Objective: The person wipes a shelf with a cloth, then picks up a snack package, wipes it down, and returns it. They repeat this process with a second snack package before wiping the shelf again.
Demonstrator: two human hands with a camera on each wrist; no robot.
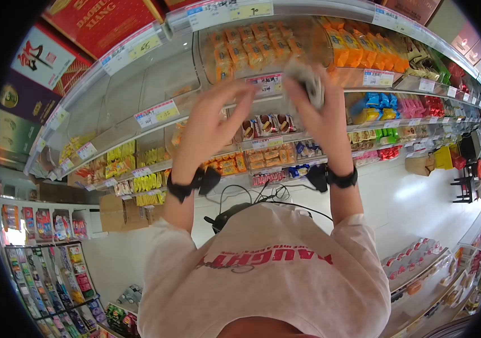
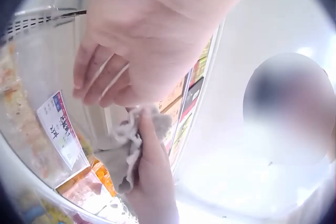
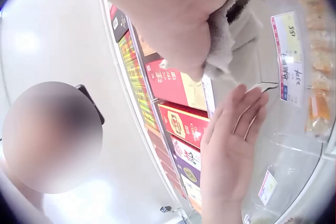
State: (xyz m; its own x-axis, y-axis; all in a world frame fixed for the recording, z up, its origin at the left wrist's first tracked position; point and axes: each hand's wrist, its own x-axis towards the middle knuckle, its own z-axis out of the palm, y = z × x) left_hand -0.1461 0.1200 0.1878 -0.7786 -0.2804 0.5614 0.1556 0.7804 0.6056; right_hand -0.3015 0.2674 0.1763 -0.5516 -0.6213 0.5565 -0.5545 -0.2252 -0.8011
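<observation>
A crumpled grey-white cloth (image 1: 302, 79) is gripped by my right hand (image 1: 324, 115), blurred in the head view, over the front of the upper shelf. My left hand (image 1: 209, 121) is held up to its left, fingers loosely bent and holding nothing. In the left wrist view, the left palm (image 2: 147, 35) is above the right hand (image 2: 155, 174), whose thumb lies on the cloth (image 2: 128, 155). The right wrist view shows the cloth (image 3: 233, 37) bunched in the right hand (image 3: 184, 24), with the left hand (image 3: 228, 155) below it, apart from it.
Clear bins of wrapped snacks (image 1: 254, 48) line the shelf, with price tags (image 1: 156, 114) along its edges. Red gift boxes (image 1: 97, 22) stand at the upper left. Lower tiers hold more packets (image 1: 267, 125). Black cables (image 1: 263, 194) lie near the body.
</observation>
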